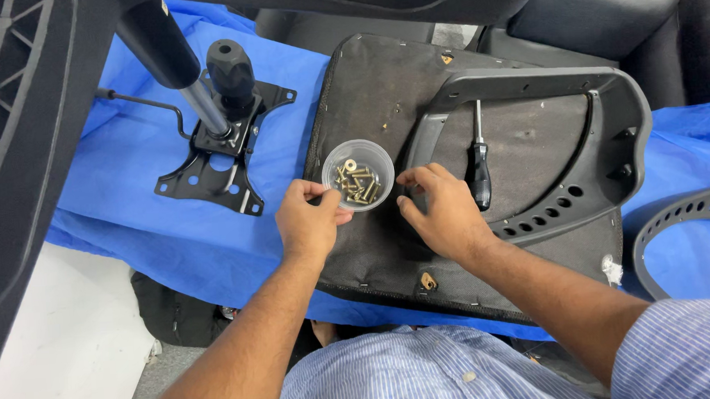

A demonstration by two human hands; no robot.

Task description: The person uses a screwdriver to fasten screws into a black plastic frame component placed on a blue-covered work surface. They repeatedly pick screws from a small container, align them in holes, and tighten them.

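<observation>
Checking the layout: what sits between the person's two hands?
In the head view, the clear cup of screws sits between the left hand and the right hand, on the seat underside.

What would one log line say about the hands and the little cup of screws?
left hand: touching cup rim | right hand: beside cup, on seat underside | clear cup of screws: upright | screwdriver: lying untouched

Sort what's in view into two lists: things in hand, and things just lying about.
In hand:
- clear cup of screws, left hand at its rim
- seat underside, right hand resting on it
- armrest frame on the seat

Lying about:
- screwdriver
- tilt mechanism plate
- second armrest frame
- blue sheet
</observation>
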